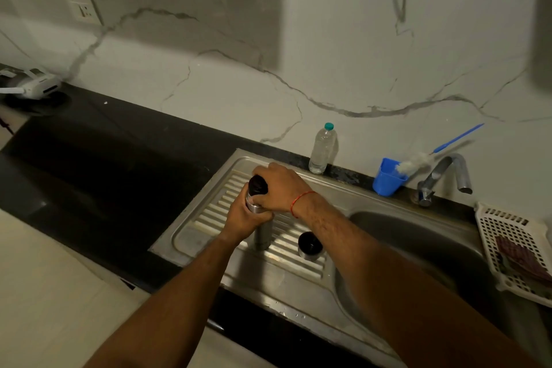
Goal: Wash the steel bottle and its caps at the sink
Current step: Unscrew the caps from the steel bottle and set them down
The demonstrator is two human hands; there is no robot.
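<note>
Open room on the left, clutter along the back and right

The dark surface point(98, 164) left of the drainboard point(286, 281) lies bare; a plastic bottle point(322, 149), blue cup point(388, 176) and tap point(445, 176) line the back edge, a white basket point(493, 236) blocks the right.

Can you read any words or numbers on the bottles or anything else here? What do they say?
No words or numbers can be read here.
Steel bottle: no label shows; both hands cover its top.
Plastic bottle: clear, no print visible.
Blue cup: plain.
White gadget on the counter: any marks are too small and blurred to read.
Wall socket: no readable marks.
</note>
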